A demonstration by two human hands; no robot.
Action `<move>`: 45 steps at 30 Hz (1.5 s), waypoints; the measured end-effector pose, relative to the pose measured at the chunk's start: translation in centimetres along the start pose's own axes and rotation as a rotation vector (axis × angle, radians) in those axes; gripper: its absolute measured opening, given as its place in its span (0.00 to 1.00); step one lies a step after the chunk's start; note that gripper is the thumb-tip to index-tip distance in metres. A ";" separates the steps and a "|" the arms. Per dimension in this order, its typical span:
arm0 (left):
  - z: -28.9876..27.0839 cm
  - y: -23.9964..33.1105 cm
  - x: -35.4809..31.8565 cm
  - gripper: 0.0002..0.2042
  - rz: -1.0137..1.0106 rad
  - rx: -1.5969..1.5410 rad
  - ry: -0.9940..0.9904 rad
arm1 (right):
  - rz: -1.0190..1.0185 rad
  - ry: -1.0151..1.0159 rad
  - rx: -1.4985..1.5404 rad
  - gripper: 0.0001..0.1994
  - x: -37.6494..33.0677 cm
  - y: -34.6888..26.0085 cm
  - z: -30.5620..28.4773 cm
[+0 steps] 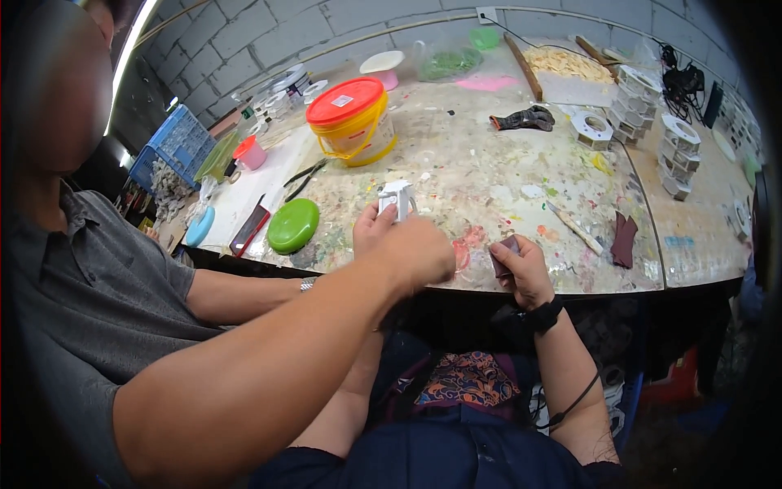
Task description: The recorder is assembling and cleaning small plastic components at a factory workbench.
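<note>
White piece, small & boxy, sits up off the table, in front of the yellow bucket w/ the red lid and a bit to its right. My left hand has it: fingers curled shut on its lower part, top poking out. I judge it's held up like that so the faces can be turned toward me & worked on. A co-worker's forearm crosses in front from the left and covers my wrist & part of the hand, so I can't tell exactly how the grip sits underneath.

Right hand is further right of the bucket, at the near table edge, well apart from the piece. It's closed around a maroon scrap, thumb pressing it against the fingers, prob. to keep the sheet flat & ready as a rubbing pad.

Outward from the bucket:
- green round lid in front & left of it, lying flat
- thin stick and another maroon sheet far right, both near the front edge, within reach of the right hand
- dark glove to the right, approx. level w/ it
- stacks of white hexagonal pieces far right, piled clear of the paint-smeared middle
</note>
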State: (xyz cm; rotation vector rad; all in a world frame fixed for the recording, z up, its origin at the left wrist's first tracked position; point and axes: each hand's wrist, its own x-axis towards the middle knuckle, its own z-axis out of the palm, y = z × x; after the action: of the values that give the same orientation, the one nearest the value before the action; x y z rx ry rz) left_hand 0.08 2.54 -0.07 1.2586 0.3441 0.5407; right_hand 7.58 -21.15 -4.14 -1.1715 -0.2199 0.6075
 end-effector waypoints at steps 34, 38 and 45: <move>1.9 0.4 -1.8 0.15 0.299 1.219 -0.321 | -0.014 0.005 0.087 0.10 0.4 0.0 0.2; 2.3 1.3 -2.6 0.13 0.346 1.257 -0.456 | 0.015 0.007 0.060 0.09 0.8 0.0 0.2; -1.1 2.1 -0.3 0.11 0.481 1.366 -0.434 | -0.011 0.019 0.072 0.09 2.2 -0.5 1.5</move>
State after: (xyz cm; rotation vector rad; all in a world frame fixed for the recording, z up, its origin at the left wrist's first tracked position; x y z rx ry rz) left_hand -1.18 3.65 1.60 2.7692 -0.0196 0.3825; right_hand 8.86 -18.85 -3.40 -1.1055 -0.1864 0.5903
